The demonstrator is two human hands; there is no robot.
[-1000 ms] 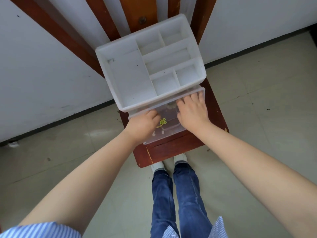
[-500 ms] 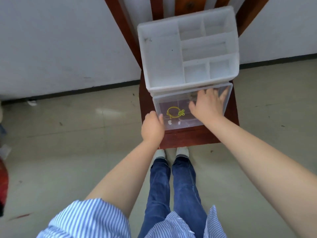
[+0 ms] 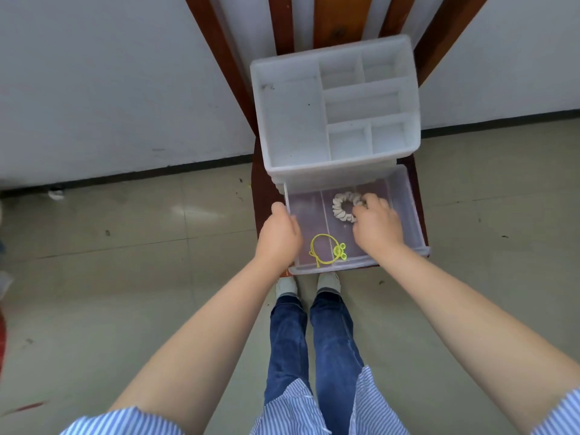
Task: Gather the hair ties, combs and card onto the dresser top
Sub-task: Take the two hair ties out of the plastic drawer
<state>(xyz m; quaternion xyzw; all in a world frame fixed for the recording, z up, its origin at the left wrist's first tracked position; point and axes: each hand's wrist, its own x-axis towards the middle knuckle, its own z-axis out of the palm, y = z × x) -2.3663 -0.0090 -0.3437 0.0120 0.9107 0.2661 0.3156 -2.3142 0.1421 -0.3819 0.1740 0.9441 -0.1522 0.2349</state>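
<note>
A white plastic dresser with an open compartmented top stands on a red-brown wooden chair. Its clear drawer is pulled out toward me. Inside lie a beige scrunchie at the back and a yellow hair tie with a small green charm near the front. My right hand is inside the drawer with fingertips touching the scrunchie's right side. My left hand grips the drawer's left wall. No comb or card is visible.
The chair seat shows dark red to the left of the drawer, its slatted back against a white wall. My legs in blue jeans and white shoes stand on the tiled floor right before the chair.
The drawer has slid further out, uncovering the beige scrunchie. My right hand has reached into the drawer onto the scrunchie. My left hand moved from the drawer front to its left wall.
</note>
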